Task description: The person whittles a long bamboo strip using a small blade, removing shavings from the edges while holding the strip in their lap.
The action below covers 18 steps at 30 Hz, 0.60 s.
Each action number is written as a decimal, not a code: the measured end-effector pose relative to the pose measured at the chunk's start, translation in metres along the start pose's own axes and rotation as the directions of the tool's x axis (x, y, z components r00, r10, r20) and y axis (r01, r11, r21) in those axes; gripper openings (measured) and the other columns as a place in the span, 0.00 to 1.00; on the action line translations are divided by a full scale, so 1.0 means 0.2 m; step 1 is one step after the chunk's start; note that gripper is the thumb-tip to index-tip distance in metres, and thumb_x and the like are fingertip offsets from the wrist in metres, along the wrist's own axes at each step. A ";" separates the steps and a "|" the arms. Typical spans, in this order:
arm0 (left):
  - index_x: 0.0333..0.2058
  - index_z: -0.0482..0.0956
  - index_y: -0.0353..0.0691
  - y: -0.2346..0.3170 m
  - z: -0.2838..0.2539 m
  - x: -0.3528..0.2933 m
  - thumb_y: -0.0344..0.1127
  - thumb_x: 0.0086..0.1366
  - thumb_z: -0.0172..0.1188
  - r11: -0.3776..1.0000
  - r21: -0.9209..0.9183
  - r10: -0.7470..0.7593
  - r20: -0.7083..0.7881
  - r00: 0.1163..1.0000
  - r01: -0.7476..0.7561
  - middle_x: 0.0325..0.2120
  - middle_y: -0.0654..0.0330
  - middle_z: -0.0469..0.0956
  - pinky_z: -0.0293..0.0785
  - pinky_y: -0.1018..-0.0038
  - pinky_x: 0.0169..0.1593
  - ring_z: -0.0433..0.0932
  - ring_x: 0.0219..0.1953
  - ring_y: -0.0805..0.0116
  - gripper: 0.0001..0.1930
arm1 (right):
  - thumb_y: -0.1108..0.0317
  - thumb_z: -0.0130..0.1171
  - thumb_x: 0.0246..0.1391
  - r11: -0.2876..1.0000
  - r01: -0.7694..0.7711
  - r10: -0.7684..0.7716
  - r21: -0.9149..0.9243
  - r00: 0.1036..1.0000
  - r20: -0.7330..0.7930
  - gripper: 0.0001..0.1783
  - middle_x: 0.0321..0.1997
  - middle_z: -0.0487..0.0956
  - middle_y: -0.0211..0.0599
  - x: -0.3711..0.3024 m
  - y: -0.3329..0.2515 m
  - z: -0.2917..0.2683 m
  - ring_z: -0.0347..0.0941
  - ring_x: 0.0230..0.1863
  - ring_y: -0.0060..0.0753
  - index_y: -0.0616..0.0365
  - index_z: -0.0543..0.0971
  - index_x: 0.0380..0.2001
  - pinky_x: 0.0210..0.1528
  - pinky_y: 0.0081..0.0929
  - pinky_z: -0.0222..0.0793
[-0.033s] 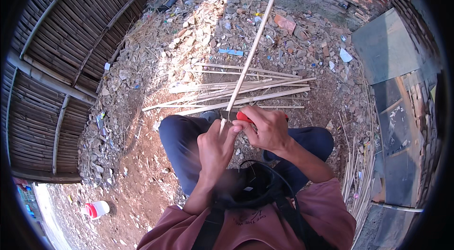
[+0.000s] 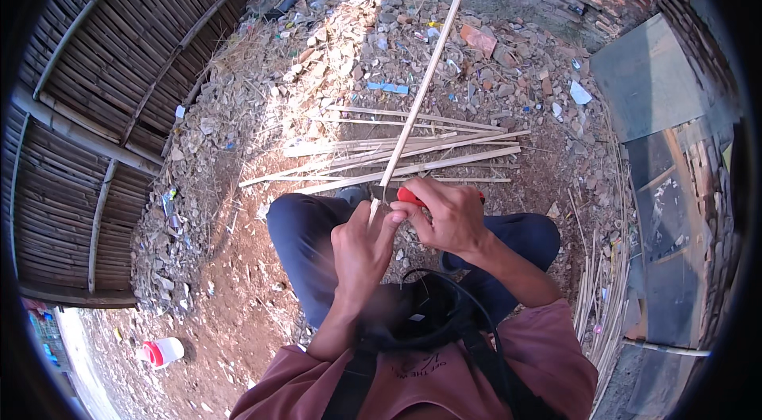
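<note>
One strip (image 2: 429, 75) is pinched in the curled left hand (image 2: 359, 249), slanted out over at least six loose strips (image 2: 476, 157); one red-handled knife (image 2: 406, 196) is gripped in the curled right hand (image 2: 451, 217). The pinched strip is pale, long and straight.

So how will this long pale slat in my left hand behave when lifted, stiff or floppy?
Probably stiff: the long pale slat looks straight along its visible length. Likely light for its size, being so narrow. Held near one end by your left hand, its far part may swing easily.
</note>
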<state>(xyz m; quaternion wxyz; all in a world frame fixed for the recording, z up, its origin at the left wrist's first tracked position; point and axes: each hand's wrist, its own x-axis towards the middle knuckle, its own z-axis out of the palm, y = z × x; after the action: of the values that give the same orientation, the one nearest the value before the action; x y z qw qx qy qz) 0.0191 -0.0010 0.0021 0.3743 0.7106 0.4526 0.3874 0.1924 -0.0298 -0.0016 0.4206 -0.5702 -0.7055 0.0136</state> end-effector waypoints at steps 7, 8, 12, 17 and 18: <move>0.28 0.69 0.33 -0.05 -0.02 0.00 0.49 0.75 0.66 0.997 0.066 0.042 0.000 0.999 -0.042 0.14 0.54 0.63 0.62 0.66 0.25 0.56 0.19 0.66 0.26 | 0.53 0.66 0.66 1.000 0.018 -0.018 -0.018 1.000 0.013 0.15 0.27 0.82 0.34 0.01 0.01 0.00 0.82 0.25 0.42 0.52 0.79 0.36 0.25 0.39 0.73; 0.28 0.69 0.33 -0.04 -0.02 0.00 0.50 0.75 0.65 0.996 0.067 0.052 0.001 0.999 -0.052 0.14 0.53 0.63 0.63 0.65 0.25 0.57 0.18 0.64 0.26 | 0.53 0.66 0.66 1.000 0.014 -0.014 -0.023 1.000 0.014 0.15 0.27 0.82 0.34 0.02 0.01 -0.01 0.82 0.25 0.42 0.52 0.79 0.36 0.25 0.39 0.73; 0.31 0.71 0.35 -0.03 -0.04 0.01 0.46 0.77 0.62 0.984 0.151 0.089 0.052 0.995 -0.096 0.16 0.45 0.73 0.70 0.56 0.24 0.78 0.21 0.39 0.21 | 0.53 0.67 0.66 0.999 0.014 -0.014 -0.028 1.000 0.005 0.15 0.27 0.83 0.34 0.02 0.03 0.00 0.82 0.24 0.42 0.52 0.80 0.36 0.24 0.39 0.73; 0.32 0.71 0.35 -0.05 -0.05 0.01 0.47 0.77 0.61 0.981 0.172 0.083 0.056 0.995 -0.091 0.16 0.45 0.74 0.71 0.55 0.25 0.78 0.21 0.38 0.21 | 0.52 0.67 0.65 0.999 0.020 -0.019 -0.044 0.999 0.027 0.15 0.27 0.83 0.34 0.03 0.04 0.01 0.81 0.23 0.42 0.52 0.79 0.36 0.23 0.38 0.73; 0.32 0.71 0.35 -0.06 -0.06 0.01 0.47 0.77 0.61 0.981 0.170 0.089 0.056 0.994 -0.098 0.16 0.45 0.74 0.71 0.55 0.25 0.78 0.21 0.38 0.21 | 0.52 0.67 0.65 0.999 0.025 -0.023 -0.047 0.999 0.030 0.15 0.27 0.83 0.34 0.04 0.04 0.01 0.81 0.23 0.42 0.52 0.79 0.36 0.23 0.38 0.73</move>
<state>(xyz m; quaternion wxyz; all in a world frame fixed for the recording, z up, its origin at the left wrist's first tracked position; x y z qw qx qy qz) 0.0057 0.0054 -0.0027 0.3035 0.7699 0.4415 0.3467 0.1967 -0.0206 -0.0024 0.3965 -0.5713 -0.7186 0.0001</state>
